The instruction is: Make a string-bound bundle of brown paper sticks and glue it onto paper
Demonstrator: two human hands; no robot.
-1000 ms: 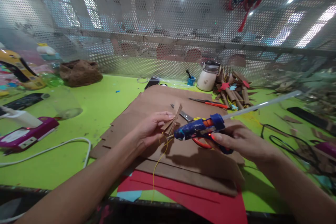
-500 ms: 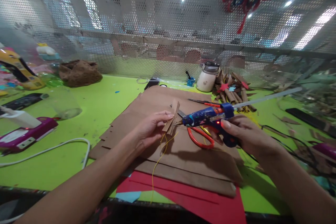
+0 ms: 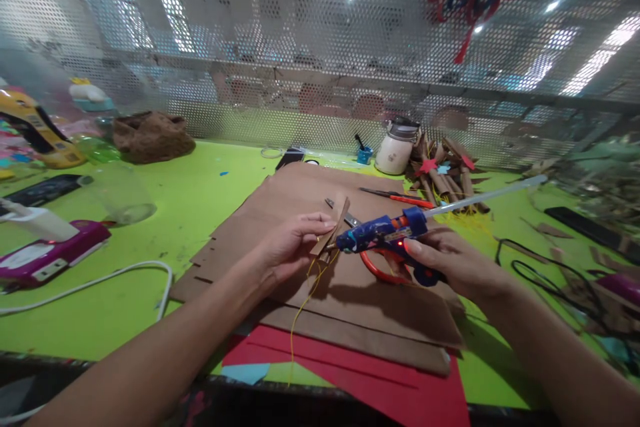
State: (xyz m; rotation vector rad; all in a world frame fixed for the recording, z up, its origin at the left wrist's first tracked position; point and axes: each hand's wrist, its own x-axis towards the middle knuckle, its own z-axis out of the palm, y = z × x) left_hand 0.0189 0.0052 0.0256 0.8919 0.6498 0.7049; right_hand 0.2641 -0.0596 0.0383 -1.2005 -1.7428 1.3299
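Between the fingers of my left hand [image 3: 295,247] is a small folded strip of brown paper [image 3: 338,225], tilted upright. Yellow string [image 3: 306,300] hangs from its lower end. My right hand [image 3: 450,257] is wrapped round a blue glue gun [image 3: 383,233], its red light lit and a long clear glue stick [image 3: 490,195] sticking out of the back. The gun's nozzle is at the strip's lower part; whether it touches cannot be made out. Orange-handled scissors [image 3: 383,272] lie beneath the gun on brown paper sheets [image 3: 280,207].
Red paper [image 3: 435,383] lies under the sheets at the front edge. A white jar [image 3: 395,150] and a pile of rolled brown paper pieces [image 3: 445,177] stand at the back. At left are a purple power strip [image 3: 55,257], a clear cup [image 3: 125,197] and a white cable [image 3: 135,268].
The glue gun in my right hand has moved left and slightly down, its nozzle now lower on the paper strip. The strip has turned to a narrower view in my left hand.
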